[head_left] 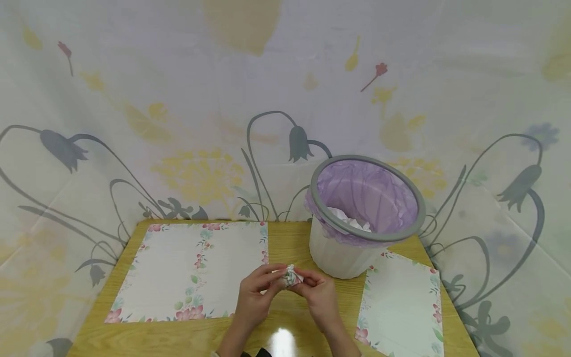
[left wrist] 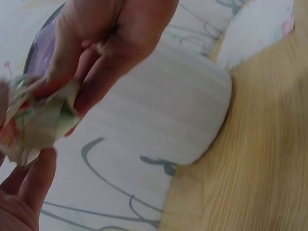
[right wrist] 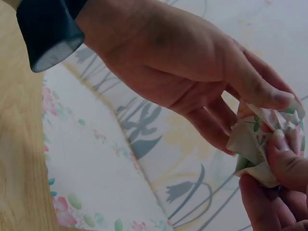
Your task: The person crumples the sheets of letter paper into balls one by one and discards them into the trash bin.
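Observation:
Both hands meet over the front middle of the table, in front of the bin. A small crumpled ball of floral-bordered paper (head_left: 292,276) is held between them. My left hand (head_left: 259,293) pinches its left side with thumb and curled fingers. From the other side, my right hand (head_left: 317,293) grips it too. In the left wrist view, folds with red and green print show on the paper ball (left wrist: 41,126). The right wrist view has fingertips of both hands pressed into the creased paper (right wrist: 262,144).
Behind the right hand stands a white bin (head_left: 332,253) with a grey rim and purple liner (head_left: 370,193); crumpled white paper (head_left: 345,217) lies inside. Flat floral-bordered sheets (head_left: 165,267) lie at left, another sheet (head_left: 401,302) at right. A patterned cloth (head_left: 214,99) hangs behind the wooden table (head_left: 178,339).

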